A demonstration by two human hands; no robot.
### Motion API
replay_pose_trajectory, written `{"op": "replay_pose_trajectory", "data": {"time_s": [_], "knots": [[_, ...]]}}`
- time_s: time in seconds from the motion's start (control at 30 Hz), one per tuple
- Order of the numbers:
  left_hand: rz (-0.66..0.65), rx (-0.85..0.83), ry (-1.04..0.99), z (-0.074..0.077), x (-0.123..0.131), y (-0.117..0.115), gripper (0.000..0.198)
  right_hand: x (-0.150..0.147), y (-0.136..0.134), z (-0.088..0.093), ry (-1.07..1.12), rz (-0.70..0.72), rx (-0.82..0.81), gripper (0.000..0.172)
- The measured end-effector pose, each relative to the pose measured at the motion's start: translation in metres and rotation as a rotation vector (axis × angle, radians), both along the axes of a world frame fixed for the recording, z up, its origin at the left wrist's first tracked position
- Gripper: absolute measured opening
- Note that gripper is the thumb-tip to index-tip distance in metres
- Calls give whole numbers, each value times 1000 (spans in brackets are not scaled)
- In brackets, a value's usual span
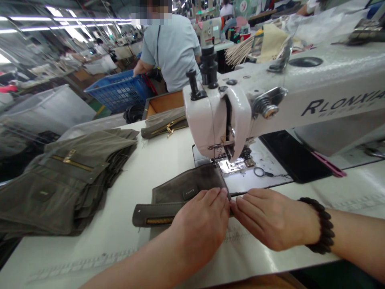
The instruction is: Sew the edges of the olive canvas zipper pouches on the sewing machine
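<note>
A dark olive fabric panel (171, 185) with a small label patch lies under the needle area of a white sewing machine (216, 116). Along its near side runs a folded strip with a brass zipper (159, 220). My left hand (201, 220) rests over the panel, fingers bent together at its right edge. My right hand (270, 216), wearing a dark beaded bracelet (320, 224), pinches the same edge close to the left fingertips. Both hands sit just in front of the presser foot (231, 162); the fabric under the fingers is hidden.
A stack of olive zippered panels (72, 180) lies at left. Another zippered piece (165, 124) sits behind the machine head. A black phone-like slab (296, 156) and pink tweezers-like tool (329, 163) lie at right. Beyond, a person (171, 52) holds a blue basket (120, 90).
</note>
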State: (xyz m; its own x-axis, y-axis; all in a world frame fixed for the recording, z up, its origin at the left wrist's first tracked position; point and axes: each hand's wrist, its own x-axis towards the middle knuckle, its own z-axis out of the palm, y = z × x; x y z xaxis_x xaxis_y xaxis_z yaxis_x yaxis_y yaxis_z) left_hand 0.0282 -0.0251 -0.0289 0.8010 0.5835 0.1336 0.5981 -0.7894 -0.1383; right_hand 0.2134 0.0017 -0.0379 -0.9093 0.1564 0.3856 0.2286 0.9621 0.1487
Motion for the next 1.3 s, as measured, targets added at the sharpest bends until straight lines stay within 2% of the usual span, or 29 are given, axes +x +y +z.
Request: {"op": "replay_pose_trajectory", "data": {"time_s": [0.17, 0.4, 0.5, 0.63, 0.73, 0.9, 1.0, 1.3], "knots": [[-26, -113, 52, 3, 4, 6, 24, 2, -1, -3, -50, -9, -49, 26], [-14, -211, 15, -13, 5, 15, 21, 1, -1, -10, -113, -28, -67, 26], [-1, -243, 9, -15, 2, 19, 21, -1, 2, -12, -118, -58, -66, 24], [3, -245, 1, -12, -2, 27, 24, -5, 8, -14, -117, -102, -35, 23], [23, -233, 20, -16, -4, 33, 23, -8, 15, -17, -127, -114, -34, 25], [6, -88, -27, -28, -7, 44, 23, -11, 26, -21, -113, -160, -34, 30], [19, -32, -69, -31, -8, 50, 21, -13, 31, -22, -82, -216, -35, 32], [60, -186, -38, -23, -9, 58, 16, -12, 33, -28, -74, -308, -2, 31]]}}
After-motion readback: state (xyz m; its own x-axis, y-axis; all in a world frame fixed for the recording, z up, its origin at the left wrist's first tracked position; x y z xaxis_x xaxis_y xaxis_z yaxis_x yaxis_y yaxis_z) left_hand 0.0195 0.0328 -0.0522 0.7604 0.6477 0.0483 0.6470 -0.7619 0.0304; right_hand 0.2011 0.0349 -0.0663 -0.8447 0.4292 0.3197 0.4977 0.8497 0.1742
